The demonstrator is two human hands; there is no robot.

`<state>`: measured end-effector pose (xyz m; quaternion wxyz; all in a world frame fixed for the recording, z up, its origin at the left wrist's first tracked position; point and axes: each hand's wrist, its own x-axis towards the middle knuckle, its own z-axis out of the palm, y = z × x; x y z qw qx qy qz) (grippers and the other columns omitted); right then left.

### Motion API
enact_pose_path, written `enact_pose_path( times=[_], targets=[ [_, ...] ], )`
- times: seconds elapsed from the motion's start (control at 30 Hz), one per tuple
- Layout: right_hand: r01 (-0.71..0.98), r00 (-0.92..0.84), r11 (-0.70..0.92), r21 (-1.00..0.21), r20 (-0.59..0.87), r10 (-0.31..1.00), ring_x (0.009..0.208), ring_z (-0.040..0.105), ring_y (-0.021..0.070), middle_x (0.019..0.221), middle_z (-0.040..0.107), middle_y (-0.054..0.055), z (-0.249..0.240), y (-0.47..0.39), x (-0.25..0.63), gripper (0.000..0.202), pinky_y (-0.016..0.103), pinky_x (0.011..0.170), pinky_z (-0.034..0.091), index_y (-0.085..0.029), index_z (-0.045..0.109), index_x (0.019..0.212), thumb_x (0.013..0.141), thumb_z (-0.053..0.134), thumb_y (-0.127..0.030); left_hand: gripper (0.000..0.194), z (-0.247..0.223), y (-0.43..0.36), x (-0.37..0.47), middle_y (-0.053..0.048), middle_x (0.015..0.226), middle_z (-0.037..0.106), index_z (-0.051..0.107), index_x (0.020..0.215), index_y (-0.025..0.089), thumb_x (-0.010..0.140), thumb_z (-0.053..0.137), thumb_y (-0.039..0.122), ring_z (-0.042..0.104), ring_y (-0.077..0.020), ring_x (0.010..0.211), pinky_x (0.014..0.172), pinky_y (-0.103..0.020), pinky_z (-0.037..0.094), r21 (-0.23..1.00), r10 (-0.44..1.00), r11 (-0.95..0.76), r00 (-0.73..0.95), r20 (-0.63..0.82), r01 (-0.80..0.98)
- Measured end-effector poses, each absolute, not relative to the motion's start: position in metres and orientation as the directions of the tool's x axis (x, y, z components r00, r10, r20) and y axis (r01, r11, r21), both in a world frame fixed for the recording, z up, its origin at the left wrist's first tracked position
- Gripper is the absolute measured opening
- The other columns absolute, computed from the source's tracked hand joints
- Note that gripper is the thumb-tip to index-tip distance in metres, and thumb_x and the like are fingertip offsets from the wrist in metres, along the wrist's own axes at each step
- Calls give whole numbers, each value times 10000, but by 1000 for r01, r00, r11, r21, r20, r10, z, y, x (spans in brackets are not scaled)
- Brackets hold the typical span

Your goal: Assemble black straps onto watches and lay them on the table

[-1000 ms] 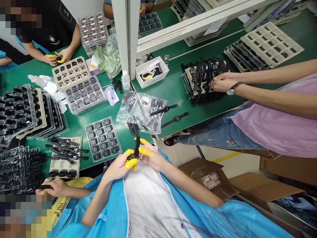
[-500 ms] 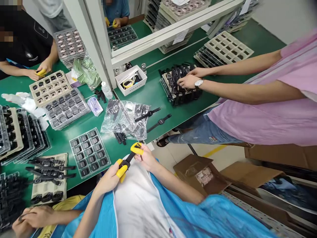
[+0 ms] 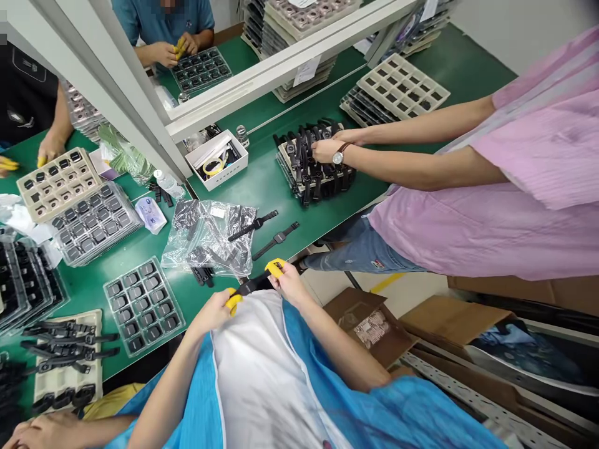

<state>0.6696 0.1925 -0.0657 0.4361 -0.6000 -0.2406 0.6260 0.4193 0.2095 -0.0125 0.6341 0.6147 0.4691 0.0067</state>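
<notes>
A black wristwatch (image 3: 251, 287) is stretched between my two hands, above my lap at the table edge. My left hand (image 3: 216, 313), with yellow finger covers, grips its case end. The far end of the strap is pinched by my right hand (image 3: 289, 284), which also wears yellow covers. Just beyond them, a clear plastic bag (image 3: 213, 234) with black straps inside lies on the green table. One black watch (image 3: 253, 226) rests on the bag's right edge and another watch (image 3: 276, 241) lies beside it. Left of my hands sits a clear tray (image 3: 144, 305) of dark square pieces.
At right, a co-worker in pink handles a tray stacked with black watches (image 3: 309, 162). A white box (image 3: 219, 163) of tools stands by the frame post (image 3: 126, 75). Trays of watches (image 3: 70, 355) and a neighbour's hand (image 3: 47, 430) are at lower left. Cardboard boxes (image 3: 369, 324) stand on the floor.
My view has turned, so the table things sit further left. My right hand has moved outward from my left, and the watch strap now stretches flatter between them.
</notes>
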Motion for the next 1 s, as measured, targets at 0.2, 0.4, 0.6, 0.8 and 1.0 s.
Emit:
enact_pose_path(
  times=[0.2,0.4,0.6,0.8,1.0],
  targets=[
    [331,99,-506,-797,-504,858,604,590,162,718,674,18,-129,265,763,261,284,609,473,-208,605,926,931,584,-468,161,-88,289,513,-126,1062,751,692,1015,170,961,543,199,681,-248,981,886,-330,497,597,673,55,412,-614,800],
    [632,133,-437,-640,-466,875,967,627,231,1130,675,121,-169,323,811,111,314,831,466,-185,669,939,922,642,-292,281,-137,326,565,-166,1130,759,631,1215,150,939,579,143,718,-268,1031,888,-335,512,450,686,102,265,-678,887],
    [771,161,-427,-473,-505,848,981,624,247,1184,642,151,-191,324,836,185,312,812,443,-158,690,1016,968,600,-312,274,-150,310,590,-173,1217,739,613,1226,170,961,544,154,708,-273,1108,899,-332,512,384,677,82,231,-699,920],
    [809,177,-410,-422,-491,853,939,633,250,1204,638,164,-203,320,844,247,322,780,444,-164,679,1048,969,614,-388,301,-145,290,603,-217,1159,724,566,1270,102,1022,463,239,687,-314,1107,933,-382,505,318,723,41,192,-663,947],
    [768,165,-394,-504,-439,883,884,630,230,1042,684,104,-218,316,844,179,318,793,467,-190,656,980,956,608,-361,397,-119,289,586,-273,1477,498,538,1360,80,1036,396,262,414,-407,1398,1117,-530,372,240,876,-46,154,-458,970]
  ],
)
